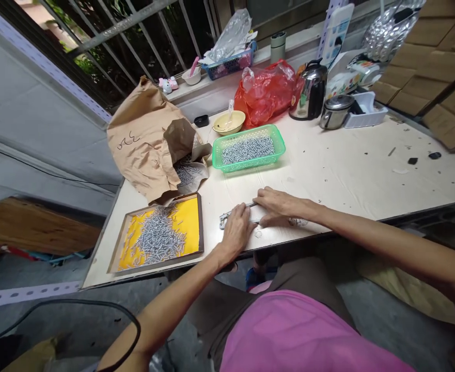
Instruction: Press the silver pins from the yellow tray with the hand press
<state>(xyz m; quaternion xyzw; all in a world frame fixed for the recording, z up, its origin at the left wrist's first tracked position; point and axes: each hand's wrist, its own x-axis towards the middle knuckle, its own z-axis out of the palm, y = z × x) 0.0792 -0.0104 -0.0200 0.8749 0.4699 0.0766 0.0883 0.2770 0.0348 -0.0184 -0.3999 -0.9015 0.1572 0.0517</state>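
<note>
My left hand (237,230) lies curled over a small grey metal fixture (224,219) near the front edge of the white table (347,170). My right hand (277,205) rests just to its right, fingers pressed on the same metal piece; what lies under the fingers is hidden. A yellow-lined wooden tray (190,219) heaped with small silver screws sits at the left. A green plastic basket (277,144) holding more screws stands behind the hands.
A torn brown paper bag (145,139) spilling screws lies at the back left. A yellow bowl (229,123), red plastic bag (266,93), steel kettle (310,90) and small pot (334,111) line the back. Cardboard sheets (436,57) lean at right.
</note>
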